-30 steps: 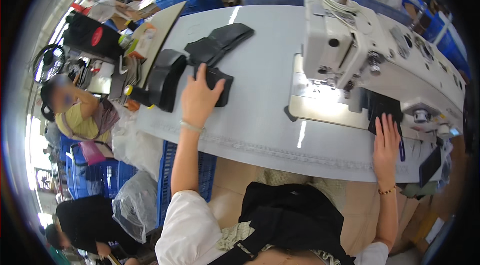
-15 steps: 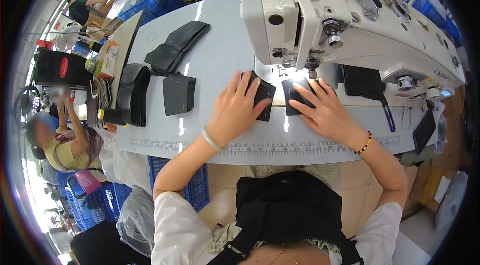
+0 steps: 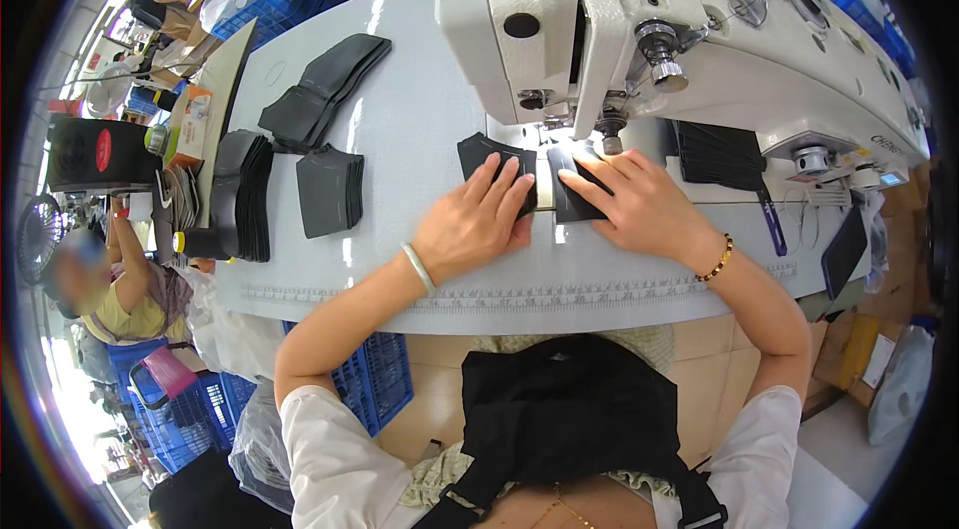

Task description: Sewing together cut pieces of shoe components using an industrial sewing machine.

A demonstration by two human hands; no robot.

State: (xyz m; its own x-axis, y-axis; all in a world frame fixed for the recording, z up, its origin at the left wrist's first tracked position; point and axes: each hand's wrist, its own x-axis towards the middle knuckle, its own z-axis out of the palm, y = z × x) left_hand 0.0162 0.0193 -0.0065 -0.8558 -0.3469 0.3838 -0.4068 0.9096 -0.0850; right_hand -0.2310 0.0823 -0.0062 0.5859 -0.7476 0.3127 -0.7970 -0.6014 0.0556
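Observation:
My left hand lies flat, fingers spread, on a dark grey cut piece just left of the needle of the white sewing machine. My right hand presses a second dark piece beside it, under the presser foot. The two pieces sit side by side with a lit gap between them. Both hands rest on the pieces with palms down; neither is closed round anything.
On the grey table to the left lie a small stack of dark pieces, a fanned pile and a tall black stack. More black pieces lie right of the machine. Another person sits at far left, with blue crates below.
My left hand came from the stack at left, carrying a dark piece to the needle. My right hand moved left from the right-side pile. Both now press pieces under the machine head.

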